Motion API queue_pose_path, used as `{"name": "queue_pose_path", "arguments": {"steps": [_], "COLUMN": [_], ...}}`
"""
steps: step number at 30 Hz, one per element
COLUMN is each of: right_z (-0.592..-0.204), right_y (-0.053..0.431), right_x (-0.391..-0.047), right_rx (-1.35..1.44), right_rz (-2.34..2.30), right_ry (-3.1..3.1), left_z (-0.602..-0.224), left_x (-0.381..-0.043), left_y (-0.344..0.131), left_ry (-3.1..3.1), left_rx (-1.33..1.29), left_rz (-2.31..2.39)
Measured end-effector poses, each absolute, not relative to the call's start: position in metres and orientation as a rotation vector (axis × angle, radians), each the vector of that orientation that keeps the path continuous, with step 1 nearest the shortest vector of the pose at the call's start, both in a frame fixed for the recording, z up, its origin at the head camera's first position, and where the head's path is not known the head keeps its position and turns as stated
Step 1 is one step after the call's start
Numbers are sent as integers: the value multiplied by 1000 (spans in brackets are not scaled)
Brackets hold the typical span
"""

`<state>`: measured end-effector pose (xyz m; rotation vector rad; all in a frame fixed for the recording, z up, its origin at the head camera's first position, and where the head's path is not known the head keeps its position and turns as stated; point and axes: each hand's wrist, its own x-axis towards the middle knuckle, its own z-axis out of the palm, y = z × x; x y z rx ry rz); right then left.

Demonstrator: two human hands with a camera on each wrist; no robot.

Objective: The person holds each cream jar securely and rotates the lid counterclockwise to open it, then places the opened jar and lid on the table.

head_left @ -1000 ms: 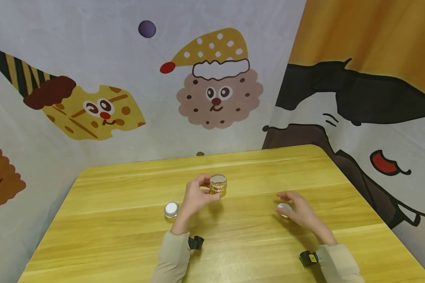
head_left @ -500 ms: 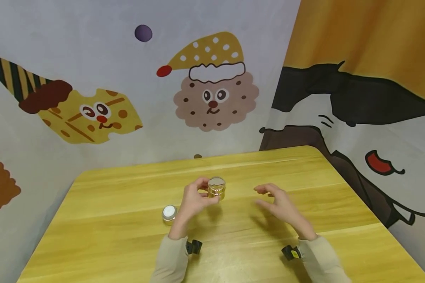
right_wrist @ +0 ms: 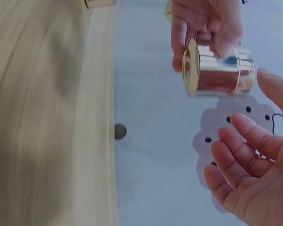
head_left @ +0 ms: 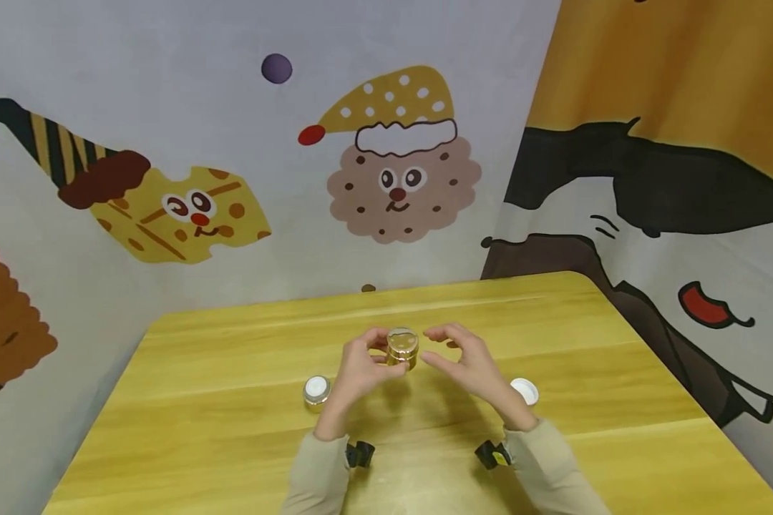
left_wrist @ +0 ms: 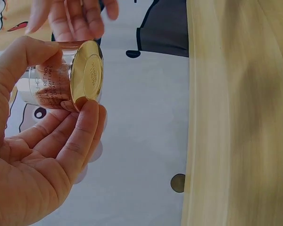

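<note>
My left hand (head_left: 362,366) grips a shiny gold cream jar (head_left: 402,349) above the table, thumb on one side and fingers on the other. Small print shows on the jar's wall in the left wrist view, and its gold base (left_wrist: 90,75) faces that camera. Just right of the jar is my right hand (head_left: 473,363), its thumb and fingers spread and apart from the jar, holding nothing. In the right wrist view, the gap between the right fingers (right_wrist: 245,157) and the jar is plain.
Beside my left wrist stands a smaller jar (head_left: 316,392) with a white top and gold lower part. A round white disc (head_left: 524,391) lies on the wooden table (head_left: 232,443) behind my right wrist. A printed cloth (head_left: 283,214) hangs beyond the table's far edge.
My right hand has moved left from the white disc to beside the cream jar, leaving the disc on the table. My left hand still holds the jar in nearly the same place.
</note>
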<state>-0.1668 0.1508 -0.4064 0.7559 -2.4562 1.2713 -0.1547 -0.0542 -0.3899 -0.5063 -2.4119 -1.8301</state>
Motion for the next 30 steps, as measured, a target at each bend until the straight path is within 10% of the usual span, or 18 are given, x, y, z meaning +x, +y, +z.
{"name": "queue_pose_path", "arguments": {"steps": [30], "right_z": [-395], "right_y": [115], "right_x": [-172], "right_rx": [750], "right_rz": [1314], "right_ry": [-2425], "left_z": [-408], "left_x": [-162], "left_y": [-57], "left_ry": [-2379], "left_rx": [-532], "left_rz": [-1784]}}
